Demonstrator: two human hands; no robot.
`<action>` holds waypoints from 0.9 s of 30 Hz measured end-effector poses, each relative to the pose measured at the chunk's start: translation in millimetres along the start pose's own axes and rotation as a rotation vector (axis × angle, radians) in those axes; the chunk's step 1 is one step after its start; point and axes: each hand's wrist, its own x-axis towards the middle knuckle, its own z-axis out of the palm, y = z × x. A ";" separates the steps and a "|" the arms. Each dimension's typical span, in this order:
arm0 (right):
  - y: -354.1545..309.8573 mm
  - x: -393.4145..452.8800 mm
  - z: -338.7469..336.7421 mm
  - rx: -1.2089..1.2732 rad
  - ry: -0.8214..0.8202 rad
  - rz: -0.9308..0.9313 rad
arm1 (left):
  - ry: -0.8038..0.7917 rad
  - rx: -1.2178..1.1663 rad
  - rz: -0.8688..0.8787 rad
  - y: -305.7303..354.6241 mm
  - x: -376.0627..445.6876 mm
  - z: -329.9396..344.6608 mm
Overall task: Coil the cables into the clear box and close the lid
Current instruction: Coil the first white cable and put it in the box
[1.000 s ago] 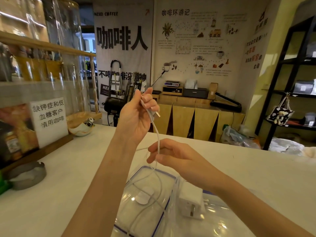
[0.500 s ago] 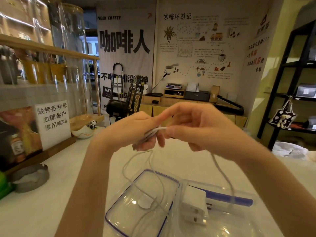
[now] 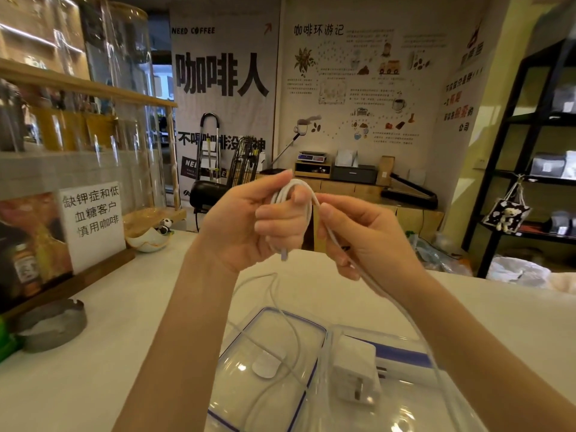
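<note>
My left hand [image 3: 249, 226] is raised over the counter with a white cable [image 3: 297, 188] looped around its fingers; the plug end hangs below the palm. My right hand [image 3: 364, 232] pinches the same cable just to the right, and the rest of it trails down past my right forearm. The clear box [image 3: 414, 397] sits low in view with a white charger [image 3: 355, 372] inside. The clear lid [image 3: 249, 353] with a blue rim lies flat to the left of the box, slack cable draped across it.
A metal ashtray [image 3: 51, 327] sits at the left of the white counter [image 3: 124, 307]. A wooden-based sign [image 3: 92, 224] and a small bowl [image 3: 146, 241] stand at the back left. Glass jars and a shelf rise behind them.
Both hands rose toward the middle of the view. The right hand has brought the cable over the left fingers, so a loop now lies wound around them.
</note>
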 end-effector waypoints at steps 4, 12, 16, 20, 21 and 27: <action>15.9 -12.7 10.7 -0.163 0.008 0.064 | 0.100 -0.134 0.208 -4.2 4.5 -6.3; 12.1 -37.2 24.5 0.011 -0.148 0.370 | 0.439 0.055 0.507 -9.7 11.8 -15.5; -3.7 -42.0 17.3 0.191 -0.219 0.489 | 0.649 0.643 0.460 -19.6 18.7 -15.9; -21.3 -41.5 -0.4 0.087 -0.258 0.551 | 0.720 1.372 0.174 -24.5 18.3 -19.4; -26.2 -40.8 -5.7 0.043 -0.272 0.552 | 0.710 1.434 0.075 -24.6 17.3 -20.3; -49.6 -29.7 -31.3 -0.245 -0.245 0.429 | 0.319 1.102 -0.335 -22.7 10.0 -18.7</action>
